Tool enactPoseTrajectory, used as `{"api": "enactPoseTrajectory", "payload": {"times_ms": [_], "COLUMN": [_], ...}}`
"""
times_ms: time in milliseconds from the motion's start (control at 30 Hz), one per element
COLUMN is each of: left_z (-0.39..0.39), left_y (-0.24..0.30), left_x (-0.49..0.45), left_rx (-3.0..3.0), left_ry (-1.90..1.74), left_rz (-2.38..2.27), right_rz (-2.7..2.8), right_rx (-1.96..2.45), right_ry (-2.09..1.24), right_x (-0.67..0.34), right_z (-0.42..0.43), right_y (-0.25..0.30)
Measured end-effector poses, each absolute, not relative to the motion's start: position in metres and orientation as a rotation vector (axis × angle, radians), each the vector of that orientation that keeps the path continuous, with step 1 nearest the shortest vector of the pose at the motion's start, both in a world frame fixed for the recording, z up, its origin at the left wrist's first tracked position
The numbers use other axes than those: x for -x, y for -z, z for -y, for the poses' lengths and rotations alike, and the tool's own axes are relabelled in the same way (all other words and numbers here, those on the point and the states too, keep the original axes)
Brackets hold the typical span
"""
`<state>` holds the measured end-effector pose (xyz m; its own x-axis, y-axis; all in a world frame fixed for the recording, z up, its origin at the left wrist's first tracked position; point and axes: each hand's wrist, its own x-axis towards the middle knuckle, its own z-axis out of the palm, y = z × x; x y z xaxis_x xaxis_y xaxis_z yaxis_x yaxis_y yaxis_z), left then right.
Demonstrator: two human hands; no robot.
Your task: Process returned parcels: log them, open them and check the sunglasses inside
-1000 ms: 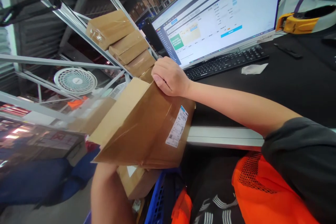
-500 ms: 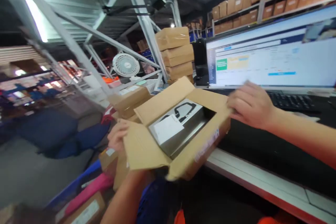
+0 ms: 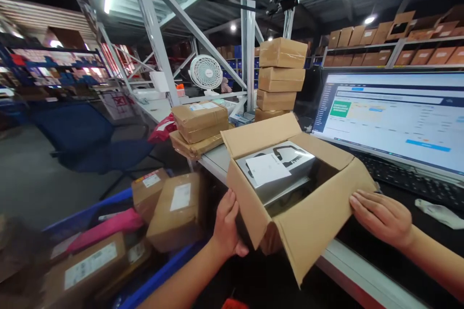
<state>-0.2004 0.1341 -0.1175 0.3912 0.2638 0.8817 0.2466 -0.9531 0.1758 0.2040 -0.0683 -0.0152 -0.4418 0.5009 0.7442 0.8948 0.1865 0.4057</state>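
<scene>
An open cardboard box sits tilted at the table's front edge, its flaps spread outward. Inside lies a grey and black product box with a dark picture printed on top. A white paper card rests on that product box. My left hand is at the cardboard box's left flap, fingers curled against the outside and thumb sticking out below. On the right side, my right hand grips the edge of a flap, fingers bent over it.
A blue bin of parcels stands at lower left. Taped boxes lie on the table's left end, near a stack of cartons. A monitor and keyboard stand at right. Behind are a fan and chair.
The view has swung left. The cardboard box has turned and its front flap now hangs outward. My right hand moved down along the right flap; my left hand moved to the left flap's lower side.
</scene>
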Motion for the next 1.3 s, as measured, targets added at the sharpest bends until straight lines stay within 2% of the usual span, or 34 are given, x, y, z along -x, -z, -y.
{"api": "enactPoseTrajectory", "payload": {"times_ms": [67,133,233,333,400,533,700,867,967,1067,1167,1300], "left_z": [-0.132,-0.128,-0.117,-0.097,-0.081,-0.051,-0.039,-0.04,-0.041,-0.045,-0.049,-0.046], "left_y": [0.114,0.109,0.083,0.025,-0.024,-0.088,-0.062,-0.033,-0.037,-0.043,-0.044,-0.042], "left_x": [0.19,0.187,0.197,0.219,0.23,0.217,0.176,0.171,0.173,0.173,0.17,0.163], "left_rx": [-2.522,-2.547,-2.571,-2.516,-2.508,-2.721,-2.754,-2.635,-2.663,-2.723,-2.733,-2.613], "left_ry": [-1.948,-1.934,-1.844,-1.64,-1.387,-1.198,-1.321,-1.461,-1.41,-1.353,-1.371,-1.49], "left_rz": [-0.345,-0.33,-0.418,-0.615,-0.767,-0.523,-0.479,-0.549,-0.583,-0.569,-0.537,-0.618], "right_rz": [2.086,2.147,2.182,2.197,2.262,2.204,2.033,2.035,1.848,1.453,1.108,1.002], "right_rx": [1.12,1.043,1.047,1.118,1.176,1.594,2.188,2.511,2.383,2.108,1.9,1.828], "right_ry": [1.338,1.397,1.372,1.219,1.065,0.954,0.703,0.173,-0.198,-0.75,-0.983,-1.154], "right_x": [-0.201,-0.198,-0.196,-0.189,-0.181,-0.153,-0.127,-0.14,-0.178,-0.232,-0.267,-0.262], "right_z": [0.061,0.056,0.057,0.069,0.077,0.068,0.006,-0.036,-0.039,-0.039,-0.042,-0.044], "right_y": [0.013,0.01,0.006,-0.01,-0.035,-0.108,-0.153,-0.164,-0.189,-0.2,-0.172,-0.115]}}
